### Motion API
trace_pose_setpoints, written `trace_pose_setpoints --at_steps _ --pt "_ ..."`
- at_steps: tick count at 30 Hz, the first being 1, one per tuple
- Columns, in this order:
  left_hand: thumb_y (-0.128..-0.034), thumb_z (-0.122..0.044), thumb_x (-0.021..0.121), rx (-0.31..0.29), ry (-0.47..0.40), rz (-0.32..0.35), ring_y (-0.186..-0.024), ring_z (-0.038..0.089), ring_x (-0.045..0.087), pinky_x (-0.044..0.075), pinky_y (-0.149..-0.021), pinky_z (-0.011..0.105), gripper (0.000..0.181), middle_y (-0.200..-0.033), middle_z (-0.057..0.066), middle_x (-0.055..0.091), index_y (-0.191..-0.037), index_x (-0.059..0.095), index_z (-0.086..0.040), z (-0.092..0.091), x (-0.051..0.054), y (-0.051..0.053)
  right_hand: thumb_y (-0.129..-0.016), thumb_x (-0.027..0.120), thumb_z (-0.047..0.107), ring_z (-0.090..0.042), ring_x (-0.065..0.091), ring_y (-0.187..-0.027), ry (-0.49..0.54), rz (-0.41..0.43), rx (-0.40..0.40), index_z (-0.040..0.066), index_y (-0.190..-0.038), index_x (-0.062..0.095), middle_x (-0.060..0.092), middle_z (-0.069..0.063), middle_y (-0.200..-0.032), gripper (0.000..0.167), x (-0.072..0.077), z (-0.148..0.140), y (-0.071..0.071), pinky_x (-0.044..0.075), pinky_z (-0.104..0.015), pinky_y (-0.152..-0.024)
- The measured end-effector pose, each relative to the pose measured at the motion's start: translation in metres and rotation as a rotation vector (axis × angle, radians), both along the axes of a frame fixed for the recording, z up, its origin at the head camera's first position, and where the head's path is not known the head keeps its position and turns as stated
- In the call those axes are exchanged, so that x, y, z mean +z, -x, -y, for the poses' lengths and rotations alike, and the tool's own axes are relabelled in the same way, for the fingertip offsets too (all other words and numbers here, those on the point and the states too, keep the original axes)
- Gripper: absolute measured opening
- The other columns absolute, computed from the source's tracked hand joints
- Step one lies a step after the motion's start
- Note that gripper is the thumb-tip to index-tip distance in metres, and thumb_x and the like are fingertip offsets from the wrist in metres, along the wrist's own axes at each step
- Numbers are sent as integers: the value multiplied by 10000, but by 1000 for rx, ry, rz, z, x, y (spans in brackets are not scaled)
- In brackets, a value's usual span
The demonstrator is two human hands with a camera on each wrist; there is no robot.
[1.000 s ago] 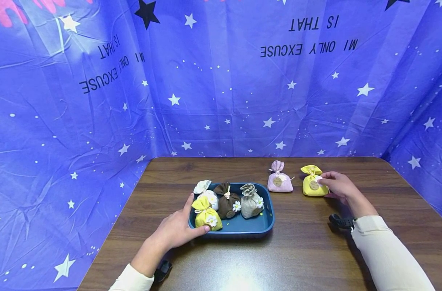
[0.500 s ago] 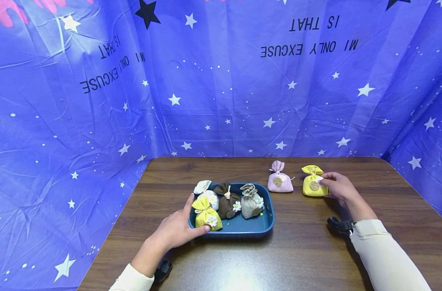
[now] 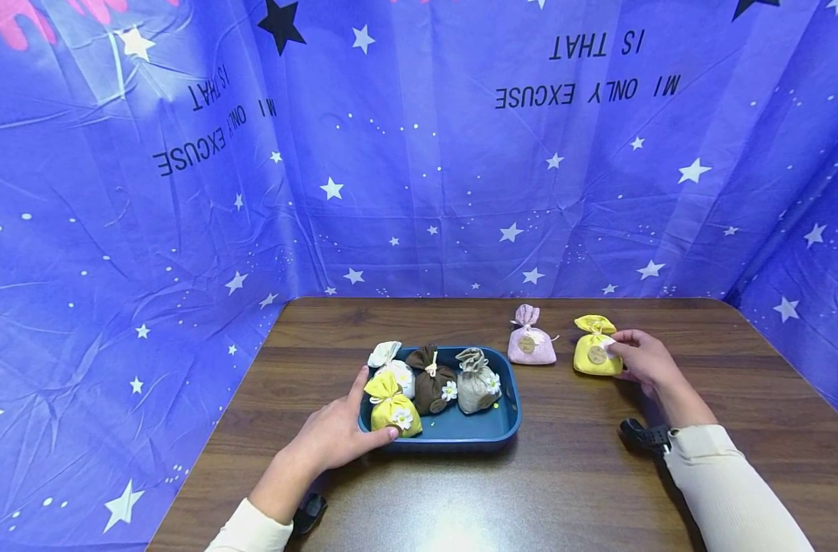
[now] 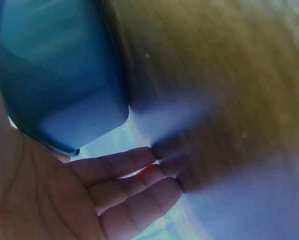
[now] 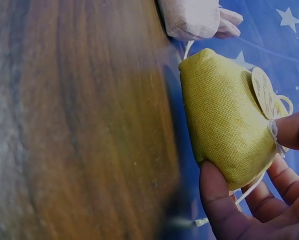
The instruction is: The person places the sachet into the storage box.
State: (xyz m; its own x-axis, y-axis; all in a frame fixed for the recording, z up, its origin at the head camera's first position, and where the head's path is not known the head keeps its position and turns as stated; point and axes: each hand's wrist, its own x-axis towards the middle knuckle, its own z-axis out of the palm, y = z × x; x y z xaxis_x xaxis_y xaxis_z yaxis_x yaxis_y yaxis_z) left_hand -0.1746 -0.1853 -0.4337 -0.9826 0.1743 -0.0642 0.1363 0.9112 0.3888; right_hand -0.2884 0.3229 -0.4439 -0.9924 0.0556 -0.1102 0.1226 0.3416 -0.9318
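Observation:
My right hand pinches a yellow drawstring sachet by its side, thumb near the white flower and round tag. Its top is tied, and it stands upright at the back right. A pink sachet sits to its left. My left hand lies against the left end of a blue tray, thumb at the near rim. In the left wrist view, several straight fingers reach beside the tray's wall. Inside the tray are a white sachet, another yellow sachet, a brown sachet and a grey sachet.
The wooden table ends at a blue star-printed curtain behind it and to both sides. Black wrist straps hang below the cream sleeves.
The right hand and its yellow sachet have shifted very slightly right and toward the near side. The left hand, tray and other sachets stay where they were.

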Motion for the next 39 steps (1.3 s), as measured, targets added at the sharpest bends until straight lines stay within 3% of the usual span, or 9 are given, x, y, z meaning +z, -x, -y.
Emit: trace_pose_setpoints --at_steps 12,23,30,39 --pt "-744 -805 617 -3 4 -7 -1031 373 657 502 -859 537 1206 -1187 228 662 -1601 129 -110 0 -1 0 -976 572 130 -57 569 -778 41 -48 4 -74 -1237 450 547 68 -915 353 8 9 -7 564 -352 -676" --pt "-751 -775 642 -8 -5 -21 -1031 372 657 502 -851 538 1198 -1178 228 666 -1598 141 -92 -1 1 -2 -973 580 102 -63 563 -730 -8 -115 16 -83 -1199 478 555 44 -891 309 18 21 -13 551 -328 -575" --pt "-753 -775 641 -8 -10 -11 -1048 371 651 496 -867 540 1195 -1190 226 662 -1600 137 -100 -1 2 -2 -968 590 83 -61 581 -757 28 -143 47 -73 -1170 490 560 11 -927 274 27 31 -16 576 -361 -636" --pt "-748 -784 636 0 -8 -2 -1064 378 645 491 -876 548 1197 -1207 227 655 -1600 137 -108 0 2 -1 -943 597 52 -59 543 -724 -25 -206 54 -94 -1153 511 557 10 -891 270 40 44 -19 504 -259 -527"
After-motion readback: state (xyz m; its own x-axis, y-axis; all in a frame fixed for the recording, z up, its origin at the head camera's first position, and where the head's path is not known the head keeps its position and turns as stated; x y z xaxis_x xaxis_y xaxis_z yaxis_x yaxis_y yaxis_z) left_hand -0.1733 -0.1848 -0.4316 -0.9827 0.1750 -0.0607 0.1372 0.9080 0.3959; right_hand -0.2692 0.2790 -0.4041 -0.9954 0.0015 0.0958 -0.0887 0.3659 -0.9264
